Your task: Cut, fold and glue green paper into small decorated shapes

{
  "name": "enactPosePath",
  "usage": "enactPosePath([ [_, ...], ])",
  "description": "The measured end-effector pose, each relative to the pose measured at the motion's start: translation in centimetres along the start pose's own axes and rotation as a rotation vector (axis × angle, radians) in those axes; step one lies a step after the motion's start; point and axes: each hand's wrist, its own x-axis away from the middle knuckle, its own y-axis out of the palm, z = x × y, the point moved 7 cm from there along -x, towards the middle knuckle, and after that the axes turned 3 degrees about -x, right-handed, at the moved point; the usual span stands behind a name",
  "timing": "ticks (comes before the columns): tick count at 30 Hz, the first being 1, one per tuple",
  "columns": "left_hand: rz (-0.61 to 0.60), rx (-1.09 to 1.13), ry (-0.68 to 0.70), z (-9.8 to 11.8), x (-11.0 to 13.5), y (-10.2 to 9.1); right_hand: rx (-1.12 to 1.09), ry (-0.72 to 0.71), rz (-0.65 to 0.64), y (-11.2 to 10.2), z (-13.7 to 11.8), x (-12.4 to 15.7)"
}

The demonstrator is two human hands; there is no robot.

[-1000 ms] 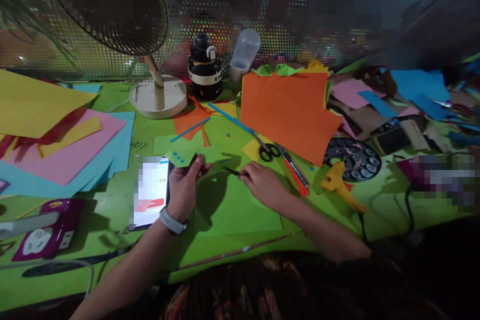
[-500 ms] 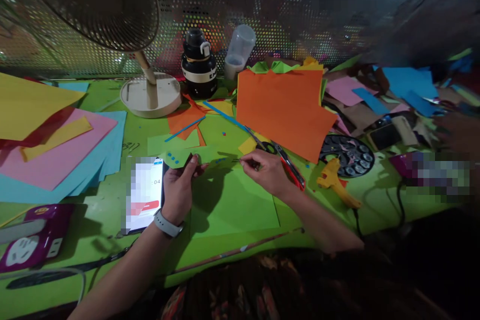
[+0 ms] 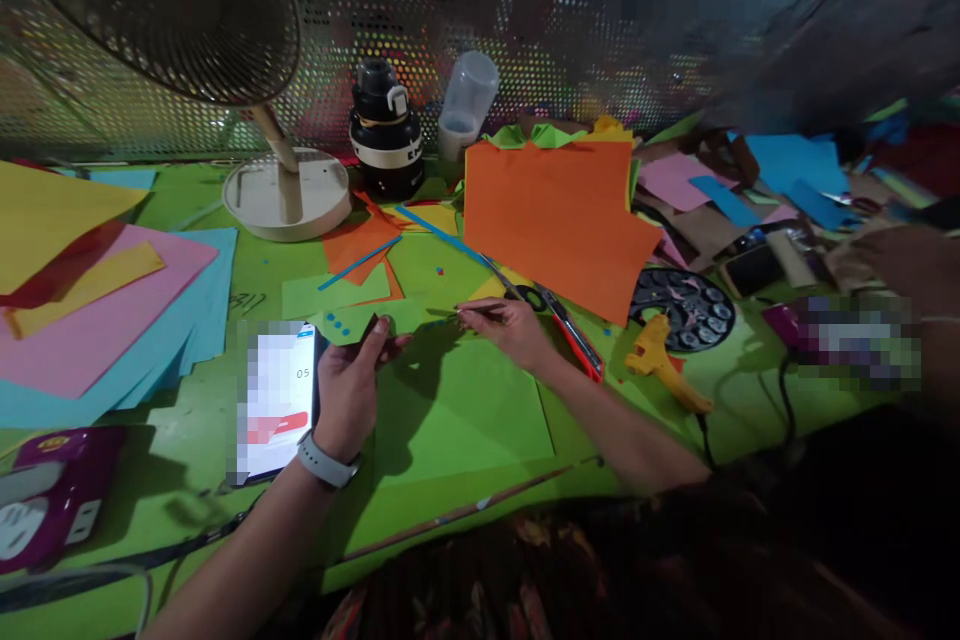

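My left hand (image 3: 351,382), with a white watch on the wrist, pinches a small dark piece of paper (image 3: 375,330) at its fingertips. My right hand (image 3: 508,328) is closed on a thin dark stick-like tool (image 3: 472,310) whose tip points left toward a light green sheet with blue dots (image 3: 352,320). Both hands hover over a larger green sheet (image 3: 465,410) on the green table. Scissors (image 3: 529,292) and a red utility knife (image 3: 576,345) lie just right of my right hand.
A phone (image 3: 276,398) lies left of my left hand. A fan (image 3: 285,200), a black jar (image 3: 384,135) and a clear cup (image 3: 465,105) stand behind. An orange sheet (image 3: 559,220), a yellow glue gun (image 3: 660,365), a paint palette (image 3: 686,300) and paper stacks (image 3: 97,310) surround them. Another person's hand (image 3: 900,270) is at right.
My right hand has moved up and away from me with the thin tool, toward the dotted green sheet. The view has shifted slightly; my left hand keeps its pinch.
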Motion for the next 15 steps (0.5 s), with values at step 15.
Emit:
enactPosePath([
  [15,0.022,-0.017,-0.035,0.1,0.2,0.0,-0.047,0.032,-0.04,0.6,2.1,-0.5],
])
